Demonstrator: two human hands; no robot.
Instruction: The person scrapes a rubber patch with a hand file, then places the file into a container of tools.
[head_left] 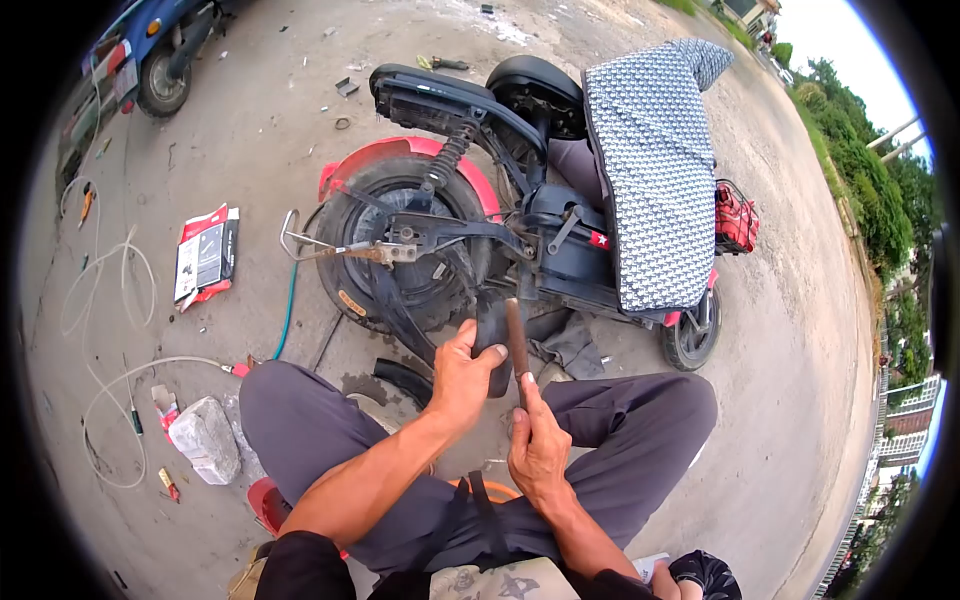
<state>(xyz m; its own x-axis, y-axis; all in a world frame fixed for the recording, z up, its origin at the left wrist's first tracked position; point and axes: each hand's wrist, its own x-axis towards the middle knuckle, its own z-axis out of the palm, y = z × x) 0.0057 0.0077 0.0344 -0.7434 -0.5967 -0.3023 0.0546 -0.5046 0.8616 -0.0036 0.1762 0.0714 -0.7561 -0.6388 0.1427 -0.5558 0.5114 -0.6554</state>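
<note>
My left hand (463, 378) is closed on a stretch of black inner tube (492, 325), which runs down from the scooter's rear wheel (400, 262). In my right hand (538, 440) is a long, narrow, rust-brown file (516, 335), pointing away from me along the tube's right side. Whether the file touches the rubber, I cannot tell. The wheel belongs to a scooter (560, 235) with a red rear mudguard (385, 150). A metal bracket (380, 252) lies across the wheel near its hub.
A patterned cover (650, 180) drapes over the scooter's front. To the left lie a red-and-white packet (207, 257), a clear hose (125, 375) and a stone block (205, 440). Dark cloth (575, 345) lies beneath the scooter. Another vehicle (165, 70) stands at the upper left.
</note>
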